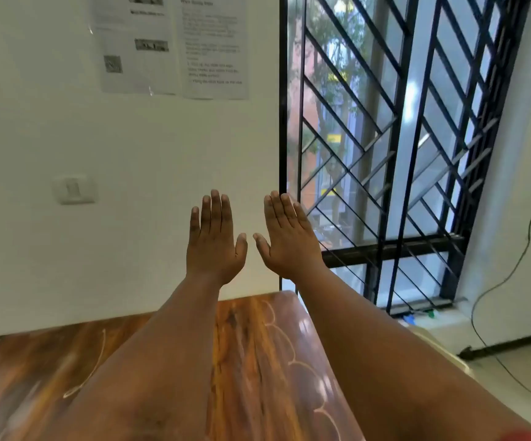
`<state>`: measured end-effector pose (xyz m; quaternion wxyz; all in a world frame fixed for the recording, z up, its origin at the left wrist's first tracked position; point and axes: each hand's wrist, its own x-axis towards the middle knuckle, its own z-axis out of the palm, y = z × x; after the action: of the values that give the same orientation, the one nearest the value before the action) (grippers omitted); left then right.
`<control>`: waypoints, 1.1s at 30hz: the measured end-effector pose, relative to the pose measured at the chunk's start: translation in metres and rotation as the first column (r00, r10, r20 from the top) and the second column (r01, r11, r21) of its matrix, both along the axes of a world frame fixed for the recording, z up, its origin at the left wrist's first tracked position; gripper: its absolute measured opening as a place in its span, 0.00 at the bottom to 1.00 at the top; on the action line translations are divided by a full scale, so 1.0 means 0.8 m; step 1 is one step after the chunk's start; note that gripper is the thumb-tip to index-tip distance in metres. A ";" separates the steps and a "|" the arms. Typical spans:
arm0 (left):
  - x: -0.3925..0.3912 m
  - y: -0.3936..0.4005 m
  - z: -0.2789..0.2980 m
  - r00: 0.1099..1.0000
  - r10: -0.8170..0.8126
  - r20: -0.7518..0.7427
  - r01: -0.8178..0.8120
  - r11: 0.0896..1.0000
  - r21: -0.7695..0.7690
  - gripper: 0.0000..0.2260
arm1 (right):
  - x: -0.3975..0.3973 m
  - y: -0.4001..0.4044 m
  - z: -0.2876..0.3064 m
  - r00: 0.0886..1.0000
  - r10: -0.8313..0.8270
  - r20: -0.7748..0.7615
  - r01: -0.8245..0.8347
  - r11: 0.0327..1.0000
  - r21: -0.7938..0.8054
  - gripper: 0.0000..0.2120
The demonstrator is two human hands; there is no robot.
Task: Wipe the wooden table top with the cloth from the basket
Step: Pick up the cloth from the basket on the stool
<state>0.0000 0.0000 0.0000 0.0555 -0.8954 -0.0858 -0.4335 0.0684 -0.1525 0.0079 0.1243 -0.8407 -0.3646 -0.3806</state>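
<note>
White wall (124,192) fills the left of the view, and beside it the tall window (394,148) with its black diagonal grille takes the right, trees and a brick-red building showing through the glass. Down below, the wooden table top (257,351) runs along the bottom, glossy reddish-brown grain with pale chalky loops scrawled across it, its far edge up against the wall. Both bare forearms stretch out above that surface, side by side. Printed sheets (175,46) are stuck high on the wall, text too blurred to read. Left hand (213,246) is raised flat, back toward the camera, fingers straight and together, holding nothing. Right hand (289,240) sits just beside it, thumbs nearly meeting, fingers straight too, nothing in it, its fingertips overlapping the window frame. A white wall switch (73,188) sits left of the hands, and a thin dark cable (512,275) trails down the far right wall to the floor. Cloth and basket are out of view
</note>
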 end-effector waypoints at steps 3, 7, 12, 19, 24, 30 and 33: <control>0.002 -0.009 -0.033 0.997 0.008 -0.082 -0.010 0.999 -0.032 0.34 | -0.005 -0.013 -0.029 0.995 -0.079 -0.064 0.075 0.995 -0.073 0.34; 0.008 -0.033 -0.091 0.976 -0.026 -0.216 0.008 0.996 -0.085 0.35 | -0.009 -0.042 -0.085 0.974 -0.138 -0.180 0.109 0.981 -0.161 0.35; 0.017 -0.072 -0.158 0.920 -0.069 -0.387 0.017 0.990 -0.136 0.33 | -0.011 -0.073 -0.142 0.923 -0.155 -0.353 0.091 0.977 -0.191 0.35; 0.042 -0.148 -0.219 0.873 -0.091 -0.480 0.014 0.987 -0.163 0.32 | 0.008 -0.149 -0.211 0.904 -0.252 -0.345 0.168 0.952 -0.254 0.33; 0.084 -0.250 -0.247 0.847 -0.167 -0.505 0.032 0.964 -0.265 0.33 | 0.051 -0.247 -0.253 0.804 -0.347 -0.483 0.217 0.928 -0.304 0.38; 0.164 -0.384 -0.279 0.678 -0.241 -0.695 0.069 0.961 -0.266 0.33 | 0.106 -0.379 -0.274 0.818 -0.340 -0.464 0.218 0.930 -0.297 0.36; 0.196 -0.439 -0.283 0.642 -0.240 -0.729 0.107 0.969 -0.225 0.33 | 0.130 -0.440 -0.287 0.813 -0.374 -0.447 0.249 0.916 -0.314 0.36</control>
<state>0.1567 -0.3515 -0.2264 -0.0283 -0.9994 -0.0035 -0.0205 0.1721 -0.5049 -0.2217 0.0467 -0.9672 -0.2196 -0.1190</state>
